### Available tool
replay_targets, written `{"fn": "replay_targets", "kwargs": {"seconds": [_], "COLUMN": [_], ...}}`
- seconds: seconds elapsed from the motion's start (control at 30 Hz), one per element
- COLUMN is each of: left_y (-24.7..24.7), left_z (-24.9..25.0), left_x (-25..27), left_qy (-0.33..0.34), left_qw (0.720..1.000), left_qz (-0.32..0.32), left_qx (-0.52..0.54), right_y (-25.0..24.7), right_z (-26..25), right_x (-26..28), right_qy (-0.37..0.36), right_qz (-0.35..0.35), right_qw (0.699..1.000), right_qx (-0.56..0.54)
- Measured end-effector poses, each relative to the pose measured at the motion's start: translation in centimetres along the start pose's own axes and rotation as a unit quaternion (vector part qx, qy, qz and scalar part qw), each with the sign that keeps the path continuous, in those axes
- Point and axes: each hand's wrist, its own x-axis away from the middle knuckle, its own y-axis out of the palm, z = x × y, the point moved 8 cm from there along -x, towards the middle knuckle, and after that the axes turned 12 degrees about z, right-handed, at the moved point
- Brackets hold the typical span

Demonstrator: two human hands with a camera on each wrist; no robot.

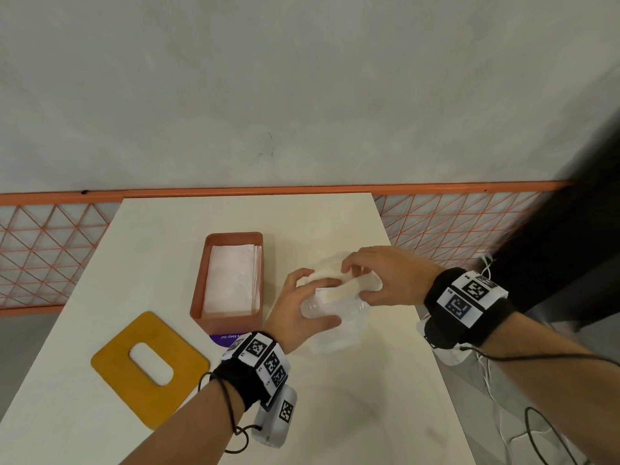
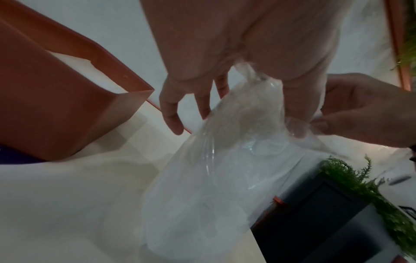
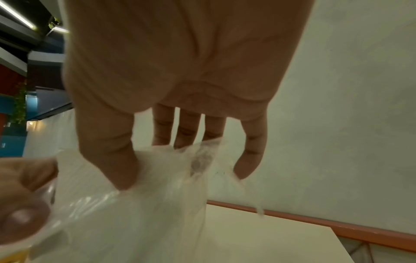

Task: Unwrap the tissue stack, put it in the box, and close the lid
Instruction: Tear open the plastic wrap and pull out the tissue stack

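Observation:
An orange box (image 1: 198, 290) stands open at mid-table with a white tissue stack (image 1: 231, 280) lying inside it. Its yellow lid (image 1: 117, 374), with an oval slot, lies flat to the front left. Right of the box, both hands hold a crumpled clear plastic wrapper (image 1: 335, 307) just above the table. My left hand (image 1: 312, 298) grips its near end, thumb underneath. My right hand (image 1: 360, 283) pinches the far end from above. The left wrist view shows the wrapper (image 2: 236, 142) hanging from the left hand (image 2: 234, 121) beside the box (image 2: 56, 106). In the right wrist view, thumb and fingers of the right hand (image 3: 144, 160) pinch the wrapper (image 3: 157, 195).
A purple printed sheet (image 1: 228, 338) pokes out from under the box's front. An orange mesh fence (image 1: 50, 246) runs behind the white table (image 1: 335, 414). A white device with cables (image 1: 449, 354) hangs off the right edge. A green plant (image 2: 360, 186) on a dark stand is nearby.

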Motion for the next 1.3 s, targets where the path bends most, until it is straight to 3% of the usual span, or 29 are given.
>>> {"fn": "replay_targets", "kwargs": {"seconds": [0.17, 0.33, 0.57, 0.77, 0.9, 1.0, 1.2, 1.3], "left_y": [0.1, -0.4, -0.5, -0.9, -0.9, -0.8, -0.3, 0.1], "left_z": [0.5, 0.2, -0.1, -0.7, 0.3, 0.2, -0.7, -1.3], "left_x": [0.0, -0.5, -1.2, -1.9, -2.4, -3.1, -3.8, -5.1], "left_qy": [-0.019, -0.02, -0.037, -0.061, -0.047, -0.064, -0.106, -0.09], "left_qw": [0.999, 0.998, 0.997, 0.997, 0.998, 0.996, 0.992, 0.995], "left_qz": [0.01, 0.051, 0.042, 0.026, 0.016, 0.012, -0.02, -0.012], "left_qx": [0.036, 0.036, 0.051, 0.034, 0.05, 0.06, 0.068, 0.035], "right_y": [-0.5, -2.1, -0.6, 0.0, 1.2, 1.2, 1.4, 1.6], "right_z": [0.4, 0.2, 3.8, 5.2, 5.3, 5.8, 5.6, 5.8], "right_x": [0.1, 0.3, 1.0, 0.9, 0.7, 0.0, -1.2, -1.6], "right_qy": [-0.001, -0.011, 0.107, 0.155, 0.141, 0.142, 0.137, 0.133], "right_qz": [0.013, 0.091, 0.092, 0.142, 0.099, 0.1, 0.107, 0.098], "right_qw": [1.0, 0.99, 0.973, 0.912, 0.934, 0.932, 0.855, 0.876], "right_qx": [-0.009, -0.11, -0.182, -0.352, -0.314, -0.317, -0.488, -0.453]}}
